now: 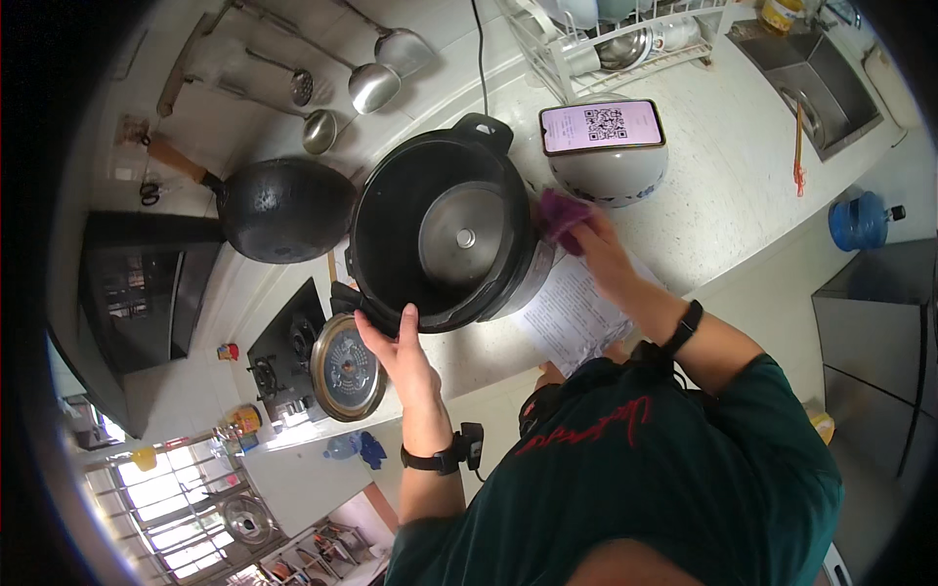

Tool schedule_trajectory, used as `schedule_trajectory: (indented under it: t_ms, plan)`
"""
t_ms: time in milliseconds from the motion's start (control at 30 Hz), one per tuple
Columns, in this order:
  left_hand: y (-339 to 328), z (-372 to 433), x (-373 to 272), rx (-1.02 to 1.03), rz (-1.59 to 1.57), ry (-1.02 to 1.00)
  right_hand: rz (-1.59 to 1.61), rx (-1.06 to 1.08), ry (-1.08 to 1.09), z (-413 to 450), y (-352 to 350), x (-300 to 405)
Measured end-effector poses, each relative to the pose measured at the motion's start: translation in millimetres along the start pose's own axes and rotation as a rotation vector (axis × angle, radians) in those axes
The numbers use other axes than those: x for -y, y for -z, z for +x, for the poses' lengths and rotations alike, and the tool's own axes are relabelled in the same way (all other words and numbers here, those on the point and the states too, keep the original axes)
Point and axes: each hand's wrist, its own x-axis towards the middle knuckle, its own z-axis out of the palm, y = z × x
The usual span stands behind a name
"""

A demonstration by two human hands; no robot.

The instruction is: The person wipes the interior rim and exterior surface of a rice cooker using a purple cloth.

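Note:
A black electric pressure cooker body (pixel 396 220), lidless, stands on the white counter (pixel 703 242), its empty inside showing a round metal heating plate (pixel 464 233). My left hand (pixel 407 360) grips the cooker's near rim by its side handle, thumb on top. On the cooker's right outer side, my right hand (pixel 602 253) holds a purple cloth (pixel 560 218) against the wall. Printed sheets of paper (pixel 575 311) lie beneath my right forearm at the counter's edge. A round metal-rimmed lid (pixel 348 368) is to the left of my left hand.
Behind the cloth, a phone (pixel 602 126) rests on an upturned white bowl (pixel 612 172). A dish rack (pixel 630 62) and a sink (pixel 824 95) are farther right. A black wok (pixel 287 210) and ladles (pixel 374 88) hang at left, near a gas stove (pixel 289 351).

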Motion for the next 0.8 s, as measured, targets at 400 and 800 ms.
schedule_trajectory:
  t_ms: [400, 800]
  plan:
    - [-0.8, 20.0, -9.8, 0.056, -0.112, 0.068, -0.037, 0.279, -0.097, 8.2, 4.6, -17.7]
    - [9.9, 39.4, -10.1, 0.108, -0.019, 0.02, -0.13, 0.286, -0.014, 72.9, -11.7, -40.6]
